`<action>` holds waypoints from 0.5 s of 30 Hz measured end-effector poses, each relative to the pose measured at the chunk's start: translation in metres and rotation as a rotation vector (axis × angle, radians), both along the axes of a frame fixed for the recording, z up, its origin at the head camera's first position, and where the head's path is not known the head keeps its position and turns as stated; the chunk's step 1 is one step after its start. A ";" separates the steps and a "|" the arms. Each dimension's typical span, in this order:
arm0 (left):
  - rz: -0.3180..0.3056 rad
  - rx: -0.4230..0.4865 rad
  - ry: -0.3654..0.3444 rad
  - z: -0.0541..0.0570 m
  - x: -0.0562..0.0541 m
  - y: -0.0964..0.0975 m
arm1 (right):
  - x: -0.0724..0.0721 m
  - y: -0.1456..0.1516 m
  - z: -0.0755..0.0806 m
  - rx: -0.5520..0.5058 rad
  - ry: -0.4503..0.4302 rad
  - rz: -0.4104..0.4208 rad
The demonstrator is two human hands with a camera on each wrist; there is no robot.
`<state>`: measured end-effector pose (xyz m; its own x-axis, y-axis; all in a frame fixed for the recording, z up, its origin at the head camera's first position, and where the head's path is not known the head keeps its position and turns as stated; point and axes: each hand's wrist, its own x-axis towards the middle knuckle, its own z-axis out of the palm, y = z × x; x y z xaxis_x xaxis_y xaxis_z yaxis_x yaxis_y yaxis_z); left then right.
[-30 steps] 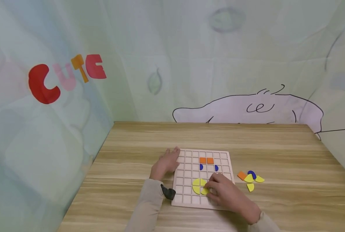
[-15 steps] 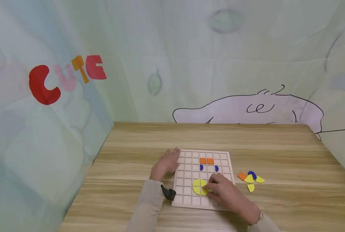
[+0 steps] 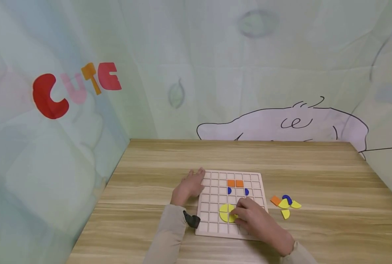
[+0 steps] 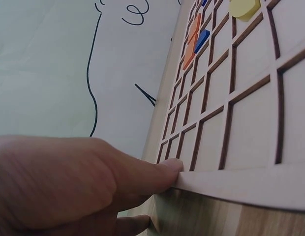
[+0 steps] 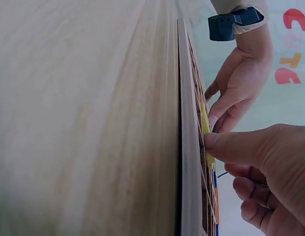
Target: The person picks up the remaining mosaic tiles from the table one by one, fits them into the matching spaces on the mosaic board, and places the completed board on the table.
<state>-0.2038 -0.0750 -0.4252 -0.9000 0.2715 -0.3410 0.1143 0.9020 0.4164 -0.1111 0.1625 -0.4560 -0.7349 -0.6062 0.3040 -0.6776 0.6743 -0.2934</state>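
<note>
On gridded board (image 3: 213,207), left hand (image 3: 187,187) outspread, right hand (image 3: 256,219) pinching yellow piece (image 3: 232,217)

Pale pinkish on the grid board (image 3: 213,216), with a checked pattern of darker lines. Bright yellow on the quarter-circle pieces (image 3: 224,217), blue on the half-round pieces (image 3: 229,190), orange on the square pieces (image 3: 231,183). Light brown with streaked grain on the worktop (image 3: 163,157), beige on the sleeves (image 3: 167,227), black on the wristband (image 3: 192,220). Red, pink and orange on the backdrop letters (image 3: 52,108).
</note>
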 end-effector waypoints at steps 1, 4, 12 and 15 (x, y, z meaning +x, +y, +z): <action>0.000 0.001 0.000 0.000 0.000 0.000 | 0.000 0.000 0.000 -0.002 0.004 -0.002; 0.000 0.007 -0.002 0.000 0.000 0.000 | 0.000 0.000 0.000 -0.006 0.026 -0.007; 0.002 0.009 0.002 0.001 0.001 0.000 | -0.001 -0.001 -0.002 0.006 0.048 -0.034; 0.002 0.005 0.002 0.000 0.001 0.000 | -0.001 -0.001 -0.002 -0.002 0.050 -0.041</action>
